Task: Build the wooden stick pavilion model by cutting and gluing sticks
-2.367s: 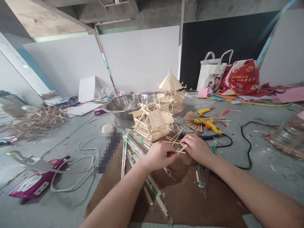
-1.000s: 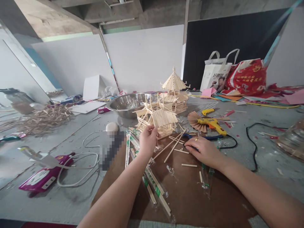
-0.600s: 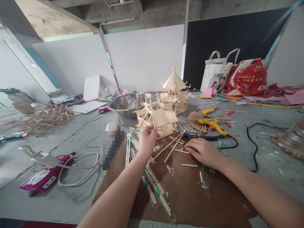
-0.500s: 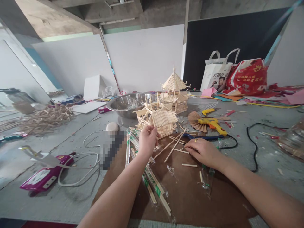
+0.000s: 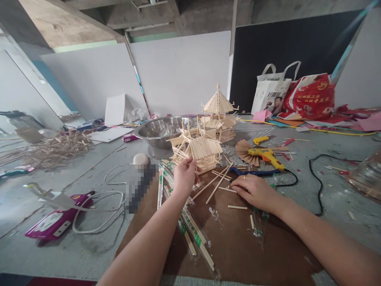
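My left hand (image 5: 185, 176) is closed at the front left corner of a small house model (image 5: 205, 149) made of wooden sticks. Its fingertips are partly hidden, and what they pinch does not show. On the brown sheet (image 5: 238, 254), my right hand (image 5: 253, 190) rests loosely with bent fingers, beside a blue-handled tool (image 5: 258, 173). Loose sticks (image 5: 218, 186) cross between the hands, and a short stick (image 5: 237, 207) lies closer to me. Wrapped chopsticks (image 5: 190, 226) with green print lie by my left forearm.
Behind the model stand a pointed-roof stick pavilion (image 5: 218, 103) and a steel bowl (image 5: 154, 139). A yellow glue gun (image 5: 268, 157) with a black cord lies to the right. On the left are a purple power strip (image 5: 56, 220), white cable and a stick pile (image 5: 59, 149).
Since the first frame, my hands have parted: the left moved up to the house model, the right settled by the blue-handled tool. Short sticks now lie on the sheet. Lately, almost no movement.
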Demonstrator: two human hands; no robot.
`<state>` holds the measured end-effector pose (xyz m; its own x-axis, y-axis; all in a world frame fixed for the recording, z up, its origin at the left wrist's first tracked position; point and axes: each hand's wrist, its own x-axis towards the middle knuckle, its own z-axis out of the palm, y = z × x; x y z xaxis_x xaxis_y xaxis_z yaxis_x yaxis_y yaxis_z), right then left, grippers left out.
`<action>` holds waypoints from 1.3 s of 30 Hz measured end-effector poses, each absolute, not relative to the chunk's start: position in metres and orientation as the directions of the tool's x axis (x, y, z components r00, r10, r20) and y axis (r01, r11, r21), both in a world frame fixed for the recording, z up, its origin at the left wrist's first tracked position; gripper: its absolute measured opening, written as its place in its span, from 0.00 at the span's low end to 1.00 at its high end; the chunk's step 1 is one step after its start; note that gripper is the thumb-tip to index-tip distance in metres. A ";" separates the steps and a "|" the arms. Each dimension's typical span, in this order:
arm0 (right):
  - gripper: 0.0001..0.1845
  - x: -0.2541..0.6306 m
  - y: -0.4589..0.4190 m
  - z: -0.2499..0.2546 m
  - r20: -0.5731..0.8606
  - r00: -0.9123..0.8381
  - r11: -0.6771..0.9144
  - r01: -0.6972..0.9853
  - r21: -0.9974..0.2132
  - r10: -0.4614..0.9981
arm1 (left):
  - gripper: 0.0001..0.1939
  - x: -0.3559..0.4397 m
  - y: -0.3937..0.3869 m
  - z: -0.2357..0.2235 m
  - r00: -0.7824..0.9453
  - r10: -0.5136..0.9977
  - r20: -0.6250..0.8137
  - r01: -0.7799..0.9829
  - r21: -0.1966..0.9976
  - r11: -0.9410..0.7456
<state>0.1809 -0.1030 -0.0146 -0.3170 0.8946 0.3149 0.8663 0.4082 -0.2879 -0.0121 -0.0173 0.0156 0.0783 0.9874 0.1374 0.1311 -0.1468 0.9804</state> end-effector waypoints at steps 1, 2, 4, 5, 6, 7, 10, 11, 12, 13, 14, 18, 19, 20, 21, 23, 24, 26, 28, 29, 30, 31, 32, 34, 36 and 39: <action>0.12 0.181 -0.103 -0.015 0.313 -0.315 0.406 0.867 -0.290 0.896 | 0.11 -0.012 -0.017 0.015 0.081 0.987 0.139 0.140 0.979 -0.149; 0.12 0.181 -0.103 -0.015 0.312 -0.313 0.404 0.867 -0.292 0.897 | 0.11 -0.013 -0.017 0.015 0.081 0.987 0.142 0.149 0.977 -0.152; 0.13 0.181 -0.103 -0.015 0.313 -0.312 0.404 0.866 -0.294 0.897 | 0.12 -0.013 -0.016 0.015 0.076 0.987 0.145 0.160 0.975 -0.156; 0.13 0.181 -0.103 -0.015 0.314 -0.312 0.404 0.866 -0.295 0.897 | 0.12 -0.013 -0.016 0.015 0.072 0.987 0.145 0.161 0.975 -0.155; 0.13 0.180 -0.103 -0.014 0.313 -0.312 0.404 0.866 -0.295 0.897 | 0.12 -0.014 -0.016 0.015 0.070 0.987 0.144 0.159 0.975 -0.153; 0.13 0.180 -0.103 -0.014 0.311 -0.312 0.403 0.866 -0.296 0.898 | 0.12 -0.013 -0.016 0.015 0.066 0.988 0.142 0.154 0.976 -0.151; 0.13 0.180 -0.104 -0.013 0.310 -0.313 0.405 0.864 -0.299 0.898 | 0.11 -0.013 -0.016 0.014 0.071 0.989 0.133 0.136 0.981 -0.141; 0.13 0.181 -0.104 -0.013 0.310 -0.315 0.406 0.863 -0.301 0.897 | 0.11 -0.012 -0.016 0.014 0.071 0.989 0.128 0.125 0.983 -0.136; 0.13 0.181 -0.104 -0.013 0.310 -0.313 0.405 0.863 -0.302 0.898 | 0.11 -0.012 -0.016 0.014 0.069 0.990 0.122 0.110 0.986 -0.129; 0.13 0.181 -0.104 -0.013 0.309 -0.312 0.404 0.863 -0.304 0.898 | 0.10 -0.011 -0.017 0.014 0.068 0.991 0.113 0.091 0.989 -0.119; 0.13 0.181 -0.104 -0.013 0.307 -0.312 0.404 0.862 -0.306 0.899 | 0.09 -0.011 -0.017 0.014 0.067 0.992 0.104 0.071 0.992 -0.108; 0.13 0.180 -0.104 -0.013 0.311 -0.312 0.404 0.864 -0.299 0.898 | 0.06 -0.009 -0.019 0.015 0.067 0.995 0.068 -0.013 0.998 -0.067; 0.13 0.180 -0.104 -0.012 0.310 -0.313 0.405 0.865 -0.297 0.898 | 0.05 -0.008 -0.020 0.015 0.067 0.996 0.060 -0.028 0.998 -0.058; 0.13 0.180 -0.104 -0.012 0.309 -0.313 0.404 0.865 -0.296 0.898 | 0.05 -0.008 -0.020 0.016 0.065 0.996 0.053 -0.039 0.998 -0.051; 0.13 0.180 -0.104 -0.012 0.307 -0.314 0.404 0.865 -0.296 0.898 | 0.04 -0.008 -0.020 0.016 0.063 0.997 0.047 -0.046 0.998 -0.045; 0.13 0.180 -0.104 -0.012 0.305 -0.315 0.404 0.864 -0.300 0.899 | 0.03 -0.007 -0.020 0.016 0.058 0.998 0.039 -0.061 0.997 -0.036; 0.13 0.180 -0.104 -0.012 0.303 -0.315 0.404 0.863 -0.302 0.899 | 0.03 -0.007 -0.020 0.016 0.056 0.998 0.037 -0.070 0.997 -0.033; 0.13 0.180 -0.104 -0.012 0.302 -0.315 0.404 0.862 -0.305 0.900 | 0.03 -0.007 -0.021 0.016 0.054 0.998 0.033 -0.088 0.996 -0.028; 0.13 0.180 -0.104 -0.012 0.301 -0.315 0.404 0.863 -0.304 0.900 | 0.02 -0.006 -0.021 0.016 0.053 0.998 0.030 -0.101 0.995 -0.024; 0.13 0.180 -0.104 -0.012 0.300 -0.314 0.402 0.864 -0.302 0.901 | 0.02 -0.006 -0.021 0.016 0.052 0.998 0.028 -0.104 0.994 -0.022; 0.13 0.180 -0.104 -0.012 0.300 -0.313 0.401 0.866 -0.301 0.901 | 0.02 -0.006 -0.022 0.016 0.052 0.998 0.025 -0.106 0.994 -0.020; 0.13 0.180 -0.104 -0.012 0.299 -0.313 0.400 0.866 -0.300 0.902 | 0.02 -0.006 -0.022 0.017 0.054 0.998 0.022 -0.107 0.994 -0.017; 0.13 0.180 -0.104 -0.012 0.297 -0.314 0.400 0.866 -0.300 0.902 | 0.02 -0.006 -0.022 0.017 0.055 0.998 0.020 -0.108 0.994 -0.013; 0.13 0.180 -0.103 -0.013 0.294 -0.317 0.403 0.864 -0.303 0.902 | 0.02 -0.006 -0.021 0.017 0.058 0.998 0.013 -0.109 0.994 -0.007; 0.14 0.180 -0.103 -0.013 0.291 -0.319 0.404 0.863 -0.304 0.902 | 0.02 -0.006 -0.021 0.017 0.056 0.998 0.011 -0.111 0.994 -0.004; 0.13 0.180 -0.103 -0.013 0.291 -0.319 0.402 0.865 -0.299 0.902 | 0.02 -0.006 -0.021 0.016 0.056 0.998 0.011 -0.112 0.994 -0.005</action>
<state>0.1805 -0.1033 -0.0132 -0.3187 0.9019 0.2914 0.8654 0.4023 -0.2986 -0.0062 -0.0212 0.0165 0.0555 0.9984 0.0113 -0.1118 -0.0051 0.9937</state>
